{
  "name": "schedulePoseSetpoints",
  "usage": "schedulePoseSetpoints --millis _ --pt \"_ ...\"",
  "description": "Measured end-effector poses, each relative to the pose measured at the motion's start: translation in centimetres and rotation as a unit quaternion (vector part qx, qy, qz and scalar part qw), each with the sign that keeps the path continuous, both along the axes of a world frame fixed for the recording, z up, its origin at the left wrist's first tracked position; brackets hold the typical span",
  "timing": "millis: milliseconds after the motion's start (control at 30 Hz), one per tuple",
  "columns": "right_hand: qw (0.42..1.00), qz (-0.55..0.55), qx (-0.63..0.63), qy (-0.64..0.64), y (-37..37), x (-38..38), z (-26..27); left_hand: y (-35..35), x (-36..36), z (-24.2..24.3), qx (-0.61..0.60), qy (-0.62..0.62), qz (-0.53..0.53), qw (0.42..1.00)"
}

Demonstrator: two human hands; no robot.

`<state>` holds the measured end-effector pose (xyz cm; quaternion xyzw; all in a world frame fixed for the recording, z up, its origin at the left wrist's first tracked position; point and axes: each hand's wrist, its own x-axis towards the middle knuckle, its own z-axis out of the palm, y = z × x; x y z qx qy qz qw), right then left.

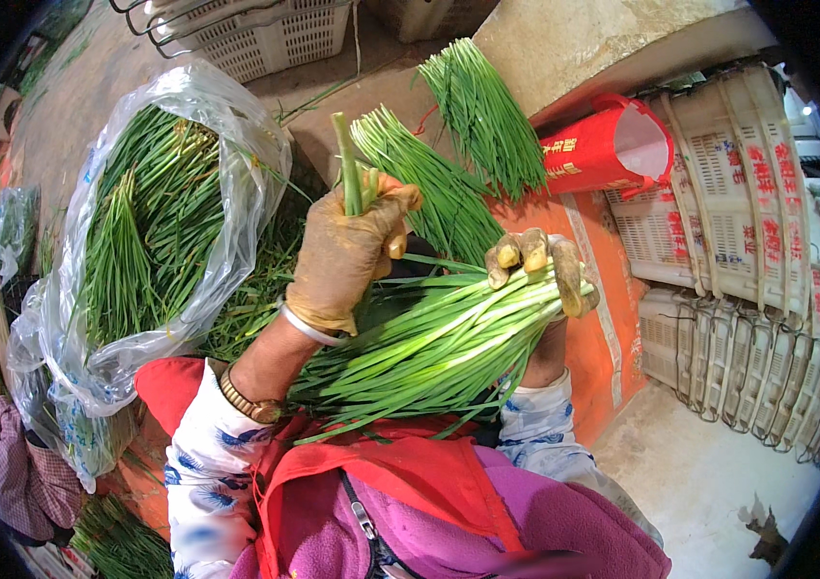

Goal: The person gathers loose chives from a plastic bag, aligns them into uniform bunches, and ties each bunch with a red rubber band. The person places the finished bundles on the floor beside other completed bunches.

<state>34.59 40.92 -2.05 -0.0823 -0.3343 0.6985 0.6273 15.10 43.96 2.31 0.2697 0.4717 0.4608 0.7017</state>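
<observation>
My right hand, in a stained glove, grips the pale stem ends of a bunch of garlic chives, whose green leaves fan out to the left over my lap. My left hand, gloved and wearing a bracelet and a gold watch at the wrist, is closed around a few thick green stalks that point upward. It is above and left of the bunch. Beyond my hands two neat bundles of chives, a nearer one and a farther one, lie side by side.
At the left a clear plastic bag holds a heap of chives. A red bag lies near a concrete ledge. White plastic crates stand at the right, another crate at the top. Another person's checked sleeve shows lower left.
</observation>
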Motion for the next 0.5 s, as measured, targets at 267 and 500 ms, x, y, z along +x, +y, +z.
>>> schedulePoseSetpoints --millis 267,500 --pt "0.998 0.052 0.025 -0.009 0.6 -0.2 -0.1 -2.2 1.5 -0.2 0.055 0.035 -0.200 0.978" --pt "0.982 0.139 0.078 0.105 3.1 0.4 -1.0 -0.6 -1.1 -1.2 0.020 0.002 -0.178 0.984"
